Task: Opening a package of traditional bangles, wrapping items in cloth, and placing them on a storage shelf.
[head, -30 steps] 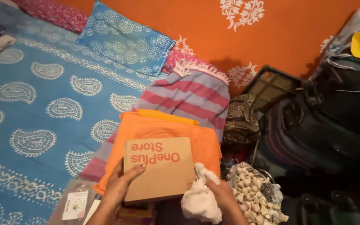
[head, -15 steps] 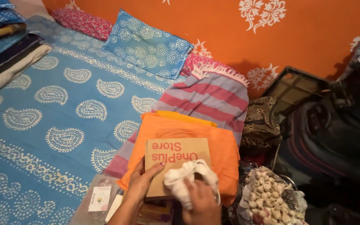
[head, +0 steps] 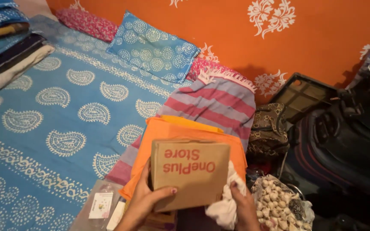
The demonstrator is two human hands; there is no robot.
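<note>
I hold a brown cardboard box [head: 189, 171] with red print in front of me, over a folded orange cloth [head: 168, 132]. My left hand [head: 144, 201] grips the box's lower left side, thumb across its face. My right hand [head: 241, 205] is at the box's lower right edge and holds a crumpled white cloth [head: 225, 203] against it. The white cloth hangs partly behind and below the box.
A blue paisley bedsheet [head: 56, 119] covers the bed on the left, with a blue pillow [head: 153, 47] and a striped pink-grey towel [head: 219, 100]. Dark bags [head: 343, 141] and a clear bag of garlic [head: 279, 199] sit at the right. Folded blankets [head: 5, 47] are stacked far left.
The white cloth has moved off the box's face to its lower right edge. The box now faces me unobstructed and looks closer.
</note>
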